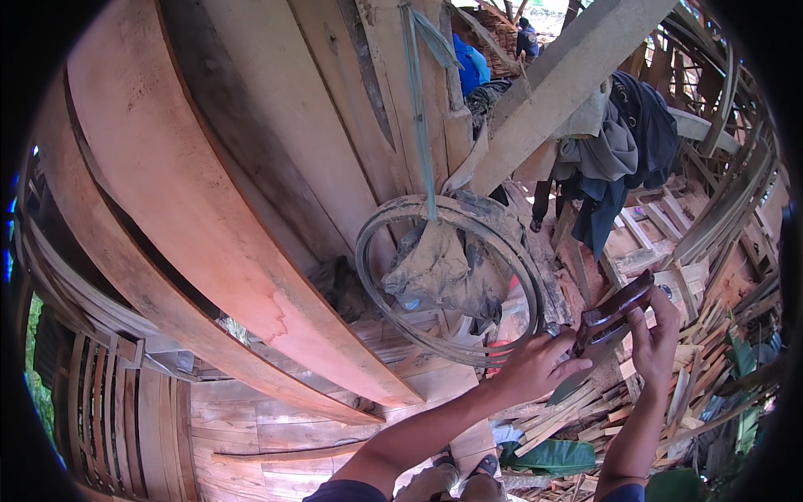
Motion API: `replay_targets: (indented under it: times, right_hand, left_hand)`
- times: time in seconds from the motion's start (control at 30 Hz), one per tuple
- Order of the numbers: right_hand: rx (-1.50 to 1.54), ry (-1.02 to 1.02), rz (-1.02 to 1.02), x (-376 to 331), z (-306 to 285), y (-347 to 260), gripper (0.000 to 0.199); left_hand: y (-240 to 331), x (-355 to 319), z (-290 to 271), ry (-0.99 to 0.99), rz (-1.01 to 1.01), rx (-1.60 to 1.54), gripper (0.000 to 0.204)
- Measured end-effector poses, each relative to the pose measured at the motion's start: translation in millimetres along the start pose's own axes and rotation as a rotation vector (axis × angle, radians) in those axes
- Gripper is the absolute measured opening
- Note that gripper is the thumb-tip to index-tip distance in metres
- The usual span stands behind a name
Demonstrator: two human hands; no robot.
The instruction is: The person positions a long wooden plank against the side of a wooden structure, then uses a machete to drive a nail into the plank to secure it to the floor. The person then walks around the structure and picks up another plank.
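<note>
A dark brown, glossy wallet-like thing (617,306) is held up between my two hands at the right. It looks folded partly apart, and its inside cannot be made out. My left hand (539,361) grips its near left end, with a pale ring-like spot on one finger. Thumb and fingers of my right hand (657,330) are closed on its right side. Just left of my hands, several large grey hoops (365,251) hang from a greenish strap (421,109), around a dusty crumpled cloth or sack (435,263).
Long curved planks (201,176) lean at the left above a plank floor (242,427). Clothes (623,142) hang near a slanting beam (577,67). Wood offcuts (577,427) and a green leaf (548,456) lie below my hands. A person (527,40) is in the far background.
</note>
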State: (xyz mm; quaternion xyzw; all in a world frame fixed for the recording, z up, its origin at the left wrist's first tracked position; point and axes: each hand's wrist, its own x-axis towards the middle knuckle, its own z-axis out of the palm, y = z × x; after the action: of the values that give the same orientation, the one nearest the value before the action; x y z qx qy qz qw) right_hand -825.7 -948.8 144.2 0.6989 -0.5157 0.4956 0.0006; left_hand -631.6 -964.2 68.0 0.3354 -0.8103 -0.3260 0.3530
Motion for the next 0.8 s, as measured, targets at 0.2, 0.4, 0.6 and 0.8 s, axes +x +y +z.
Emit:
replay_targets:
  times: [0.2, 0.4, 0.6, 0.8]
  right_hand:
    - [-0.127, 0.034, -0.190, 71, -18, -41, 0.014]
    - [-0.273, -0.072, -0.331, 130, 19, -87, 0.014]
    - [-0.296, -0.199, -0.380, 141, 76, -100, 0.013]
    - [-0.240, -0.218, -0.335, 141, 129, -100, 0.015]
  left_hand:
    - [17, 43, -120, 0.283, 0.456, 0.831, 0.054]
    - [42, 23, -173, -0.101, 0.255, 1.076, 0.052]
    - [55, -10, -201, -0.316, 0.329, 0.956, 0.048]
    - [57, -22, -217, -0.355, 0.325, 0.847, 0.044]
